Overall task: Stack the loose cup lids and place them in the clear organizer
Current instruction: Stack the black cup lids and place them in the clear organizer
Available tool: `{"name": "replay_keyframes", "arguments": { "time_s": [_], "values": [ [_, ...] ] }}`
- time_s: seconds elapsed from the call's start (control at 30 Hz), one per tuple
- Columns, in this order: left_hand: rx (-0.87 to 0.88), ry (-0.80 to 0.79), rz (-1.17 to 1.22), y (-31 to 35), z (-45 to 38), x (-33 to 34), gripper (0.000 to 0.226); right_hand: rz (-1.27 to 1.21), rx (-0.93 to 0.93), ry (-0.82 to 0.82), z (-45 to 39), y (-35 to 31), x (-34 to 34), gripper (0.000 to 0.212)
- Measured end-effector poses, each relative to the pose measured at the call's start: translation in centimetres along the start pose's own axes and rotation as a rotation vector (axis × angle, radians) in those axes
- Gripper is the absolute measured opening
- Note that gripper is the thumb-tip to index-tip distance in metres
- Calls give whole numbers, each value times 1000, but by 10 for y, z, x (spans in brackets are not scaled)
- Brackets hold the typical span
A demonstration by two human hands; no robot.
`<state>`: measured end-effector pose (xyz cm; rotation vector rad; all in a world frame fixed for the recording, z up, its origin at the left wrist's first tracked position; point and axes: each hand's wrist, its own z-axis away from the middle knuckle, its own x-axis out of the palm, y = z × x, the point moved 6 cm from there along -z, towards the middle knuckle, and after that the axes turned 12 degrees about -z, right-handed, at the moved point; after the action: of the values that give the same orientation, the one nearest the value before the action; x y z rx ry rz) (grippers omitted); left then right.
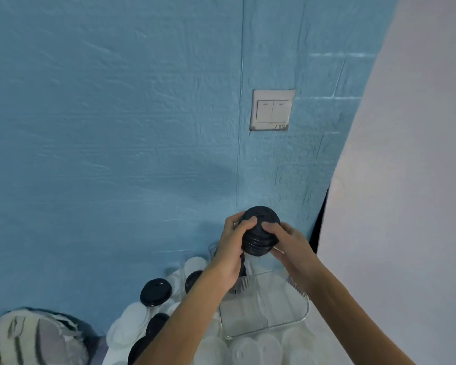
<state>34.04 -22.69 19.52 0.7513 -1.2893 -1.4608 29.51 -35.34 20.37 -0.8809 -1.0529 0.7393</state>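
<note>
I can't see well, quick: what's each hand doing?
Left hand: gripping the stack of black lids.
Right hand: gripping the same stack from the other side.

The tabletop [316, 346] in front of me is almost hidden under loose lids. White lids [128, 325] cover most of it, with black lids [155, 291] scattered on top at the left. The clear organizer [263, 312] sits among them to the right. A striped cloth bundle [34, 338] lies at far left.
</note>
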Motion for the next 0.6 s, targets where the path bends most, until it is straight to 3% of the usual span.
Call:
{"name": "replay_keyframes", "arguments": {
  "time_s": [0.3, 0.6],
  "values": [
    [-186, -54, -39, 18, -15, 30, 39, 56, 107, 47, -24, -19, -32, 35],
    [-305, 25, -86, -45, -48, 37, 45, 131, 256, 154, -53, 19, -60, 33]
  ]
}}
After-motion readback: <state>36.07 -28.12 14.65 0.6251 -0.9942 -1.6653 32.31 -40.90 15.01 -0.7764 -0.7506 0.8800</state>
